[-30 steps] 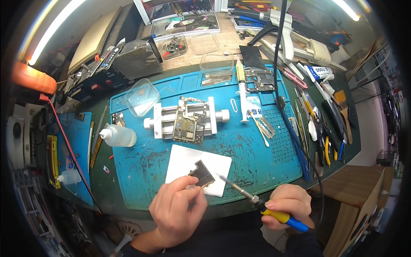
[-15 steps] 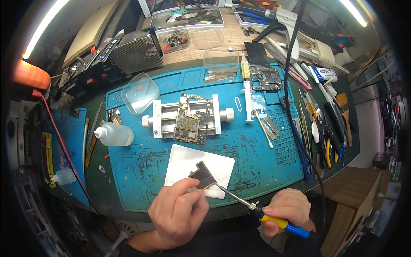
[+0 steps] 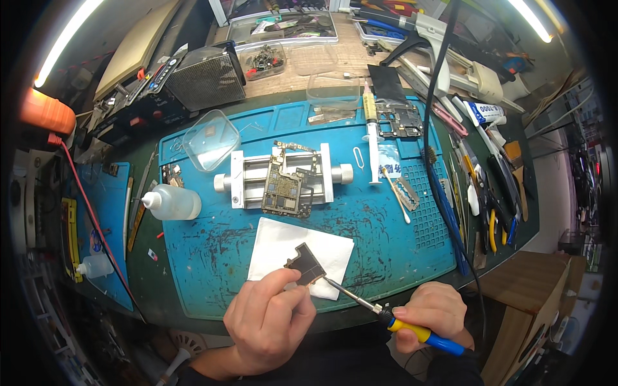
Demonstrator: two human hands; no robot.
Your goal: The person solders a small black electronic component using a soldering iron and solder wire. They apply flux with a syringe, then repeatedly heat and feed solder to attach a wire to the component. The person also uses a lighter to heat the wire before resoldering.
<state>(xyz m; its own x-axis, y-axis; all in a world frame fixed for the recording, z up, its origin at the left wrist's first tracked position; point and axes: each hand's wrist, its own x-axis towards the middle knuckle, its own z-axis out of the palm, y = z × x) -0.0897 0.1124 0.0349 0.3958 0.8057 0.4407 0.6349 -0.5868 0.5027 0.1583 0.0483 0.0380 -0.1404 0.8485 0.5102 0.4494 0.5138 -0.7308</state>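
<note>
Between its thumb and fingers my left hand [image 3: 267, 321] pinches the corner of a small dark circuit board [image 3: 306, 264], held over a folded white paper tissue [image 3: 270, 248]. My right hand [image 3: 434, 315] is closed round the blue and yellow handle of a soldering iron [image 3: 415, 331]. The iron's tip meets the board's lower right edge. Beyond the tissue, a larger phone circuit board [image 3: 283, 193] lies on a silver clamp holder [image 3: 238, 180] with a knob on either side.
A blue work mat [image 3: 212, 270] carries a white squeeze bottle [image 3: 174, 201], a clear plastic box [image 3: 209, 145], a syringe [image 3: 371, 141] and a cotton swab [image 3: 399, 199]. Several tools, among them tweezers and pliers [image 3: 492, 225], lie at the right. A black cable [image 3: 432, 109] hangs across the right side.
Both hands, the small board and the iron stay almost where they were. The whole view has shifted very slightly.
</note>
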